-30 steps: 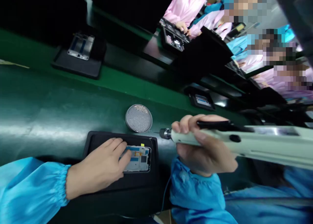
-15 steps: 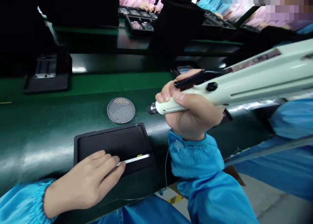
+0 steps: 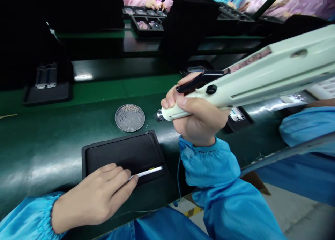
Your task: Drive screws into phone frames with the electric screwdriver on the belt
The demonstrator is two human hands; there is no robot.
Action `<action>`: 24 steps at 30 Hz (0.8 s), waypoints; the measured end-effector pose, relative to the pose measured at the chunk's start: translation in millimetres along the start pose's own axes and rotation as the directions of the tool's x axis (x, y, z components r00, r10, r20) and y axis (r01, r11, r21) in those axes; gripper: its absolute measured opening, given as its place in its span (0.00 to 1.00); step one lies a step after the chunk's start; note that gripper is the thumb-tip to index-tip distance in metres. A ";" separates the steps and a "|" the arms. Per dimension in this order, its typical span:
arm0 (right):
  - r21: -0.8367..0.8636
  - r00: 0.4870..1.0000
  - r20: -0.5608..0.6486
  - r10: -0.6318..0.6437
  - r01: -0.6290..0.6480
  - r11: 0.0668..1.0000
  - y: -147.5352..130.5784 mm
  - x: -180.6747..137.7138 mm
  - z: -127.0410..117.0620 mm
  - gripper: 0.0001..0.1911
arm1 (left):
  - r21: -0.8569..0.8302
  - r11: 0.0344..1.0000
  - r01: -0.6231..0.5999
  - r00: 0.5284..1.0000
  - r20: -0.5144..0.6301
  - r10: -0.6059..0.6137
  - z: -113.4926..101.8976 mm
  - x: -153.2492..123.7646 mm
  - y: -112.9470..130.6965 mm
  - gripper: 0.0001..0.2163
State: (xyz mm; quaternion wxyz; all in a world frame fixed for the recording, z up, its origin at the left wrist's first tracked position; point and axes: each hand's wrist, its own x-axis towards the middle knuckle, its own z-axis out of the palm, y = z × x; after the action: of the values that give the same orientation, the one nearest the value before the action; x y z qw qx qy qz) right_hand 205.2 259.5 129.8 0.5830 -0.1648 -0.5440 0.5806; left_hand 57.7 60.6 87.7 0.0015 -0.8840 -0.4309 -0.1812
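Observation:
My left hand (image 3: 94,194) is closed on a phone (image 3: 150,171), seen edge-on as a thin silver strip with a yellow spot. It is over the front of a black tray (image 3: 117,151), and my fingers cover its left end. My right hand (image 3: 197,119) grips a pale green electric screwdriver (image 3: 267,77) near its nose, with fingers by the black lever. The tool points left, its dark tip raised above the bench to the right of a round perforated dish (image 3: 129,118). Small screws lie in the dish, and a few specks are beside it.
A phone frame (image 3: 46,76) rests on a black pad at the left. Another phone (image 3: 237,113) lies on a dark tray beyond my right wrist. A co-worker's blue sleeve (image 3: 309,125) is at the right. Compartment trays (image 3: 148,25) stand across the line near people in pink.
My right hand and the screwdriver have shifted slightly left, uncovering the phone at the right. My left hand and its phone have moved a little to the right in view.

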 end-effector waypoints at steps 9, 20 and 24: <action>0.008 1.000 0.017 -0.011 0.011 1.000 3.7 0.6 -3.4 0.13 | -0.017 1.000 -0.023 0.999 0.027 0.024 3.1 -3.3 -0.3 0.15; -0.001 0.999 0.036 -0.025 0.025 1.000 8.2 2.4 -6.7 0.12 | -0.014 0.999 -0.035 0.999 0.040 0.036 4.6 -5.0 -4.2 0.15; -0.056 0.999 0.047 -0.015 0.018 0.998 9.0 2.1 -8.4 0.12 | -0.017 0.999 -0.038 0.997 0.061 0.039 4.4 -5.4 -4.3 0.15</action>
State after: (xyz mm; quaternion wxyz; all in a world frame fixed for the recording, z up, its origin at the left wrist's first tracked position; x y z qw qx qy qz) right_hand 207.1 267.5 120.4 0.5701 -0.1631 -0.5751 0.5637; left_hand 52.8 60.0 81.3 -0.0152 -0.8973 -0.4122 -0.1573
